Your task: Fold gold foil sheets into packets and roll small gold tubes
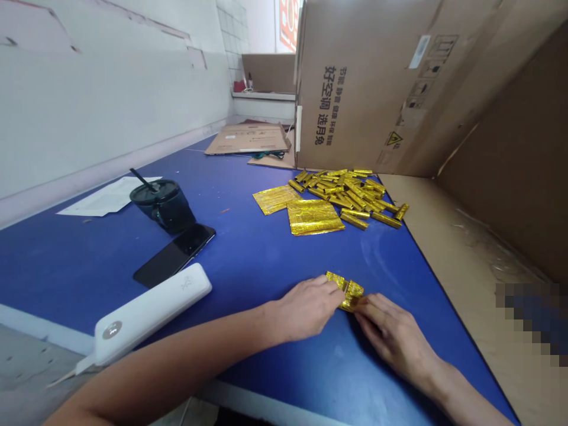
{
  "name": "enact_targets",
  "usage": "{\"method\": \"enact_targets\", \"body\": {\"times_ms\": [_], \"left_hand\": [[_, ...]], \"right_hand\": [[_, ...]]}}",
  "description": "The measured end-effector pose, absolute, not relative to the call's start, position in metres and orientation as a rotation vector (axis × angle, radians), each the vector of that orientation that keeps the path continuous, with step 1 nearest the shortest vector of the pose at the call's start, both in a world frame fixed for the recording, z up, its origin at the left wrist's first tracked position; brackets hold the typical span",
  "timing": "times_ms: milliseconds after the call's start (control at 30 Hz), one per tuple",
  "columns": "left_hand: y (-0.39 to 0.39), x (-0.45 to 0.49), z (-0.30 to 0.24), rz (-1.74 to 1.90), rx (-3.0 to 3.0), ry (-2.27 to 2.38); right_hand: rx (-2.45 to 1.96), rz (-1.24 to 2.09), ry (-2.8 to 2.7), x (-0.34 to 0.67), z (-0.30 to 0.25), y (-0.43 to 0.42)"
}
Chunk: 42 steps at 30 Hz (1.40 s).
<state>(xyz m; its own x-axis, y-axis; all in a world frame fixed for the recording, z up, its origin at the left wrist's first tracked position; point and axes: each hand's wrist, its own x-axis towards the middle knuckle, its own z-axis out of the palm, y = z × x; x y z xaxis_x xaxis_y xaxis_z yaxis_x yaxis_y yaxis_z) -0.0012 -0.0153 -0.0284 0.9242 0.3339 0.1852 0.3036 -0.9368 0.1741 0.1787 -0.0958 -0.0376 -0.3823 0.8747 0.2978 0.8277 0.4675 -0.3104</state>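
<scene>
Near the front of the blue table, a small piece of gold foil paper (354,290) lies between my two hands, partly folded or curled. My left hand (313,305) has its fingers bent over the foil's left side, closed on it. At the foil's lower right corner my right hand (394,328) pinches the edge between thumb and fingers. Beyond the hands lie flat gold foil sheets (314,218), one beside another. Behind them is a loose heap of rolled gold foil tubes (350,192). My fingertips hide part of the foil.
On the left are a dark lidded cup with a straw (162,201), a black phone (175,255), a white elongated device (153,313) and white paper (106,198). A large cardboard box (368,83) stands at the back right. Flattened cardboard (248,139) lies behind.
</scene>
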Motion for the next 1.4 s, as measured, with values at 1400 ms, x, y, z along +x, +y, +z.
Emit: {"method": "enact_targets", "body": {"times_ms": [1400], "left_hand": [[-0.007,-0.002,-0.035,0.191,2.746,0.850]], "right_hand": [[-1.918,0.370,-2.124,0.170,-0.034,-0.090]]}}
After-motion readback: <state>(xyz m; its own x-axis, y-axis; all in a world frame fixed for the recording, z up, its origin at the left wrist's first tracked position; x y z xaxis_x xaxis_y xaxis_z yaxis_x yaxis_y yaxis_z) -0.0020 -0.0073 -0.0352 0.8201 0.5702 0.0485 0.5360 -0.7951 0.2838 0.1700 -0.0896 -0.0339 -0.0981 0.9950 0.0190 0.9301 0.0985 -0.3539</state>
